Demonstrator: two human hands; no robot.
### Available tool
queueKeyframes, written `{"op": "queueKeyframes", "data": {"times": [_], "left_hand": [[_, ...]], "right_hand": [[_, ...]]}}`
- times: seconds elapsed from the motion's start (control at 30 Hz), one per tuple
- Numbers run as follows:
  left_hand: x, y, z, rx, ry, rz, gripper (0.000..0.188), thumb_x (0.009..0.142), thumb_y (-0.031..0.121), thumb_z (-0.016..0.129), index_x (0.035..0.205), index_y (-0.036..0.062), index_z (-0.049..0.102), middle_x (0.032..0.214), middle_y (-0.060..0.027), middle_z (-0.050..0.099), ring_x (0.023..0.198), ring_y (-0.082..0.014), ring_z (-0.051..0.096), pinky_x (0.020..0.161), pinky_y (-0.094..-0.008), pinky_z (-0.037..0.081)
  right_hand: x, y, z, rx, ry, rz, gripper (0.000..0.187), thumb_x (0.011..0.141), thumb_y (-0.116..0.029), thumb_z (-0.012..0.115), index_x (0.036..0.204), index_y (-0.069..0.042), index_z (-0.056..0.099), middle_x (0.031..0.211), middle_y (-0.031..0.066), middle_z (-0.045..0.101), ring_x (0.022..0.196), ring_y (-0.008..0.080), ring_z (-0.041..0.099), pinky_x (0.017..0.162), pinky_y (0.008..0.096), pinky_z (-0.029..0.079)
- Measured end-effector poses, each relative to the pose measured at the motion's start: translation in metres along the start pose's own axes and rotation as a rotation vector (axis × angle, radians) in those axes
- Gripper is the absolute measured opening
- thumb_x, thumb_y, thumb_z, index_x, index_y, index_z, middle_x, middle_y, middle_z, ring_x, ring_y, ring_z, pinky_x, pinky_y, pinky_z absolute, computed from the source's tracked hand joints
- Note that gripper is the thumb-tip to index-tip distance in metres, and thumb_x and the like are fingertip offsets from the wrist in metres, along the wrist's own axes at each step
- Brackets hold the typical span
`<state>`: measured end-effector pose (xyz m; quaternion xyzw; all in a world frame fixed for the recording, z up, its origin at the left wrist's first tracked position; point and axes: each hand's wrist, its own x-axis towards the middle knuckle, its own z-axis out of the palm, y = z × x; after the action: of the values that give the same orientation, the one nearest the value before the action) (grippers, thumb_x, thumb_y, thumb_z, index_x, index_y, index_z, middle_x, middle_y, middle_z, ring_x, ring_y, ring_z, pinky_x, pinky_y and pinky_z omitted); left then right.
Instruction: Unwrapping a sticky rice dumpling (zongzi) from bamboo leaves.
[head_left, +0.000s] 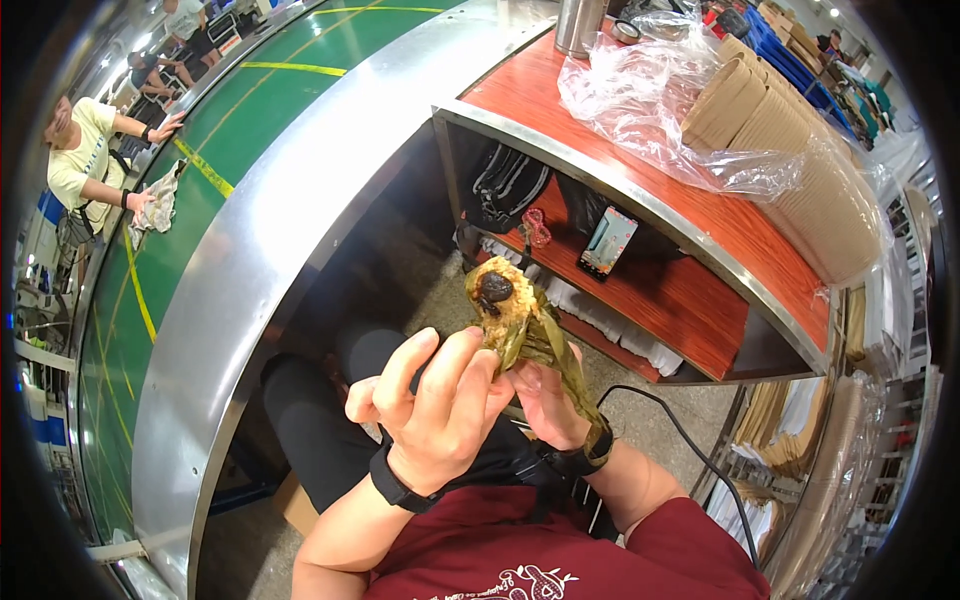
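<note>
1. Left hand (435,405): fingers bent and slightly spread, the index fingertip at the near edge of the sticky rice; its thumb is hidden, so I cannot tell whether it pinches anything.
2. Right hand (545,405): fingers closed on the lower part of the leaf-wrapped yellowish rice dumpling (512,310); olive-green leaves (545,340) trail down over this hand.
3. The dumpling stands up between and just beyond the two hands, in front of the bench; its top is bare of leaf and carries a dark brown, glossy lump (494,288).
4. Beyond it, on a red-brown wooden shelf (680,300), lie a black smartphone with a lit screen (608,242) and a red looped cord (537,228).
5. Above, on the red-brown wooden benchtop (520,80), crumpled clear plastic film (630,90) lies against nested brown paper containers (755,110).
6. To the left runs a wide brushed-steel ledge (290,190), then a green belt with yellow lines (265,110); across it a co-worker in a pale yellow shirt (88,150) has one hand on a whitish cloth (158,205).
</note>
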<state>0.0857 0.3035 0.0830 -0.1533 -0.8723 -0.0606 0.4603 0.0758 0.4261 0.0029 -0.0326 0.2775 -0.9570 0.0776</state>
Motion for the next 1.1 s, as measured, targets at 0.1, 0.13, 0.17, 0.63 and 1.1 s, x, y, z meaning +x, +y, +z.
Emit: {"op": "queueKeyframes", "data": {"times": [0.1,0.13,0.17,0.63,1.1], "left_hand": [[-0.003,0.004,0.001,-0.024,0.002,0.013,0.021,0.049,0.015,0.065,0.069,0.0173,0.061,0.090,0.0060,0.057,0.100,-0.0208,0.044,0.077,-0.0341,0.026],[-0.006,0.006,0.001,-0.037,-0.002,0.023,0.021,0.049,0.015,0.064,0.069,0.0169,0.060,0.088,0.0062,0.057,0.099,-0.0209,0.045,0.077,-0.0342,0.026],[-0.010,0.008,0.002,-0.046,-0.005,0.022,0.023,0.047,0.014,0.064,0.070,0.0164,0.061,0.086,0.0069,0.057,0.098,-0.0208,0.045,0.077,-0.0342,0.026],[-0.030,0.013,-0.008,-0.100,-0.010,-0.013,0.023,0.047,0.017,0.065,0.070,0.0200,0.062,0.088,0.0075,0.054,0.097,-0.0191,0.044,0.079,-0.0334,0.027],[-0.052,-0.048,-0.018,-0.532,0.078,-0.409,0.064,0.078,0.059,0.045,0.101,-0.0004,0.051,0.114,-0.0176,0.041,0.107,-0.0309,0.039,0.087,-0.0409,0.033]], "right_hand": [[-0.002,0.004,-0.003,-0.058,-0.072,-0.044,0.023,0.081,-0.014,0.062,0.099,-0.003,0.054,0.084,-0.0031,0.053,0.068,0.0011,0.044,0.057,0.0172,0.036],[-0.002,0.002,0.000,-0.059,-0.068,-0.046,0.023,0.081,-0.014,0.062,0.099,-0.003,0.054,0.084,-0.0031,0.053,0.068,0.0011,0.044,0.057,0.0172,0.036],[-0.001,0.001,0.008,-0.069,0.040,0.001,0.024,0.081,-0.016,0.063,0.099,-0.003,0.054,0.087,-0.0017,0.055,0.072,0.0022,0.047,0.060,0.0173,0.038],[-0.012,-0.001,0.014,-0.047,0.072,0.173,0.028,0.087,-0.018,0.055,0.109,-0.002,0.050,0.099,0.0056,0.058,0.089,0.0120,0.057,0.078,0.0245,0.047],[-0.006,-0.055,0.023,-0.570,-0.364,0.038,0.028,0.063,-0.002,0.068,0.090,0.005,0.061,0.074,0.0055,0.054,0.067,0.0138,0.051,0.059,0.0255,0.039]]}}
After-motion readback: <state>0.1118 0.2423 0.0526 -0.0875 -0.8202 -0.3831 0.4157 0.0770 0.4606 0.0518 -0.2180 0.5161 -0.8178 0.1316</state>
